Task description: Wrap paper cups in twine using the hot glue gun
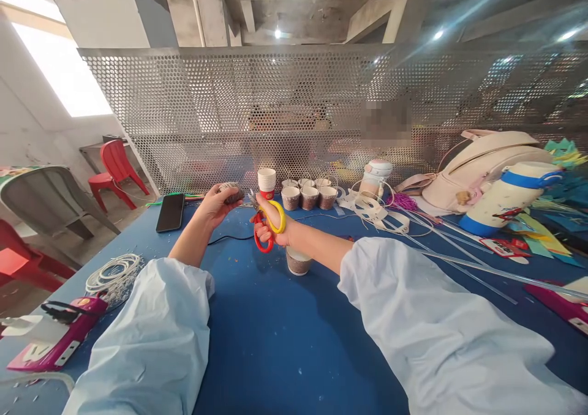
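My left hand [215, 205] is closed around a small paper cup [231, 191], held tilted above the blue table [275, 341]. My right hand [272, 228] grips scissors [269, 222] with red and yellow handles, fingers through the loops, blades pointing up-left toward the cup. Under my right wrist a single paper cup [298, 261] stands upright on the table. Both arms wear pale blue sleeves.
A row of paper cups [309, 196] and a stack of cups [267, 183] stand by the perforated metal screen [294, 109]. A black phone [170, 212] lies at left, white wire coils [113, 271] and a pink tool [59, 341] nearer. At right lie a bag [478, 164], a bottle [505, 198], clear rods [459, 256].
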The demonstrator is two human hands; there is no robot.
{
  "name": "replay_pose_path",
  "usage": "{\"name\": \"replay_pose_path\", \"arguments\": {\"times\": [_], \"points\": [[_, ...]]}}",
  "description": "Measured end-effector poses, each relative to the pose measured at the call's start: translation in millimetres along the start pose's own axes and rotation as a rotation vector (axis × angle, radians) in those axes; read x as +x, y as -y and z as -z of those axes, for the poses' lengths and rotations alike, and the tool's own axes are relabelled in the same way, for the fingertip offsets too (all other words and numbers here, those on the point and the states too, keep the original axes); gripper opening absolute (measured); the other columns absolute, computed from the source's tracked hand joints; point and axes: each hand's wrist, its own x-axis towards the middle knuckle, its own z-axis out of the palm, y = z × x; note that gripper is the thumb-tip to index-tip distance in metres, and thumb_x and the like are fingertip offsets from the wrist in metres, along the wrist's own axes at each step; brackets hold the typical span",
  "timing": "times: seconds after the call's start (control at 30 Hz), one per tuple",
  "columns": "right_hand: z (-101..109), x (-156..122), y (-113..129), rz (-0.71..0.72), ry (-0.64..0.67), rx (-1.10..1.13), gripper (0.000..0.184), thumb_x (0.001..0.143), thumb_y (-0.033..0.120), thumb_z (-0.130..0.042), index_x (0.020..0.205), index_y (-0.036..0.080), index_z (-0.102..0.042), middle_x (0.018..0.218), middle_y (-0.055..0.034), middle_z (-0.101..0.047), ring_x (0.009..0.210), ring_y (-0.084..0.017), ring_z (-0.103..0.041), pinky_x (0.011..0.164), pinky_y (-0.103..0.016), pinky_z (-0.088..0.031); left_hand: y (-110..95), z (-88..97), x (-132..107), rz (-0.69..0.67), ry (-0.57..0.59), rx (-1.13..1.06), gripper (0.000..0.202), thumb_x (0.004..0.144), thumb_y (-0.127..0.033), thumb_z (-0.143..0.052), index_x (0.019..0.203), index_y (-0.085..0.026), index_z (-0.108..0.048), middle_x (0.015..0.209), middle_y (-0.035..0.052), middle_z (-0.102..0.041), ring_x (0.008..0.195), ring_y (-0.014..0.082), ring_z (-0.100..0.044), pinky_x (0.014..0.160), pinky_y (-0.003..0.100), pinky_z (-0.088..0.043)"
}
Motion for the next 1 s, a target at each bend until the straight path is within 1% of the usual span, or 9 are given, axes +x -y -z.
{"name": "replay_pose_path", "arguments": {"times": [0.1, 0.27, 0.37, 0.47, 0.53, 0.7, 0.8, 0.9, 1.0], "points": [[2.1, -1.5, 1.9, -0.003, -0.016, -0.002, 0.056, 0.083, 0.075, -0.037, 0.078, 0.019, -0.041, 0.052, 0.0115, -0.027, 0.035, -0.002, -0.021, 0.027, -0.01, -0.022, 1.5, 5.2, 6.7, -0.036, -0.076, -0.006, 0.027, 0.058, -0.009, -0.073, 0.076, -0.017, -0.054, 0.084, 0.003, -0.062, 0.077, 0.0163, -0.062, 0.064, 0.032, -0.057], [4.7, -4.3, 2.8, -0.035, -0.025, -0.022, 0.057, 0.085, 0.075, -0.031, 0.079, 0.019, -0.041, 0.053, 0.0106, -0.028, 0.036, -0.003, -0.022, 0.027, -0.011, -0.024, 0.3, 22.1, 18.0, -0.131, -0.276, -0.032, 0.028, 0.059, -0.01, -0.069, 0.076, -0.02, -0.048, 0.083, -0.0009, -0.059, 0.075, 0.0126, -0.06, 0.066, 0.029, -0.055], [3.4, -10.3, 3.9, -0.085, -0.013, -0.06, 0.053, 0.086, 0.071, -0.036, 0.081, 0.019, -0.042, 0.055, 0.0077, -0.036, 0.036, -0.004, -0.029, 0.028, -0.015, -0.03, -5.4, 35.3, 22.6, -0.185, -0.391, -0.05, 0.029, 0.06, -0.011, -0.066, 0.076, -0.021, -0.043, 0.079, -0.0034, -0.055, 0.074, 0.0107, -0.058, 0.068, 0.026, -0.053], [-0.9, -18.3, 7.4, -0.149, 0.064, -0.241, 0.047, 0.086, 0.065, -0.044, 0.083, 0.018, -0.045, 0.062, -0.0001, -0.051, 0.041, -0.01, -0.044, 0.032, -0.023, -0.041, -14.8, 47.9, 26.0, -0.214, -0.463, -0.075, 0.031, 0.062, -0.013, -0.063, 0.077, -0.022, -0.039, 0.079, -0.0049, -0.054, 0.074, 0.0099, -0.057, 0.069, 0.026, -0.053], [-5.0, -23.3, 11.2, -0.159, 0.128, -0.429, 0.046, 0.087, 0.063, -0.045, 0.083, 0.017, -0.048, 0.066, -0.0032, -0.055, 0.044, -0.011, -0.049, 0.035, -0.024, -0.043, -21.7, 54.4, 27.5, -0.21, -0.47, -0.09, 0.029, 0.063, -0.015, -0.063, 0.077, -0.023, -0.039, 0.079, -0.0049, -0.055, 0.074, 0.01, -0.058, 0.07, 0.027, -0.053], [-14.9, -38.3, 26.9, 0.028, 0.228, -0.73, 0.051, 0.081, 0.067, -0.053, 0.082, 0.016, -0.052, 0.062, -0.0015, -0.054, 0.042, -0.009, -0.046, 0.034, -0.021, -0.04, -34.1, 61.2, 29.3, -0.166, -0.418, -0.107, 0.02, 0.067, -0.024, -0.061, 0.074, -0.023, -0.043, 0.072, -0.0032, -0.057, 0.066, 0.0109, -0.057, 0.062, 0.025, -0.05], [-18.9, -47.8, 41.2, 0.156, 0.225, -0.907, 0.05, 0.076, 0.065, -0.062, 0.081, 0.016, -0.055, 0.059, 0.0006, -0.053, 0.04, -0.007, -0.044, 0.032, -0.018, -0.037, -38.8, 58.7, 29.2, -0.165, -0.389, -0.11, 0.016, 0.068, -0.024, -0.061, 0.073, -0.023, -0.046, 0.071, -0.0024, -0.058, 0.067, 0.0114, -0.057, 0.061, 0.023, -0.049], [-23.8, -48.4, 54.4, 0.314, 0.095, -1.014, 0.038, 0.075, 0.051, -0.072, 0.079, 0.016, -0.055, 0.06, 0.0008, -0.055, 0.038, -0.005, -0.042, 0.028, -0.016, -0.032, -42.8, 49.4, 26.3, -0.156, -0.347, -0.165, 0.012, 0.07, -0.019, -0.06, 0.073, -0.022, -0.049, 0.072, -0.0017, -0.06, 0.07, 0.0112, -0.059, 0.062, 0.022, -0.048], [-32.5, -37.6, 60.9, 0.479, -0.099, -0.796, 0.025, 0.077, 0.03, -0.074, 0.08, 0.018, -0.053, 0.061, 0.0016, -0.058, 0.04, -0.005, -0.044, 0.03, -0.015, -0.034, -44.1, 31.8, 18.7, -0.121, -0.283, -0.301, 0.012, 0.072, -0.014, -0.061, 0.07, -0.02, -0.051, 0.069, -0.0016, -0.061, 0.067, 0.0108, -0.059, 0.059, 0.021, -0.047]]}}
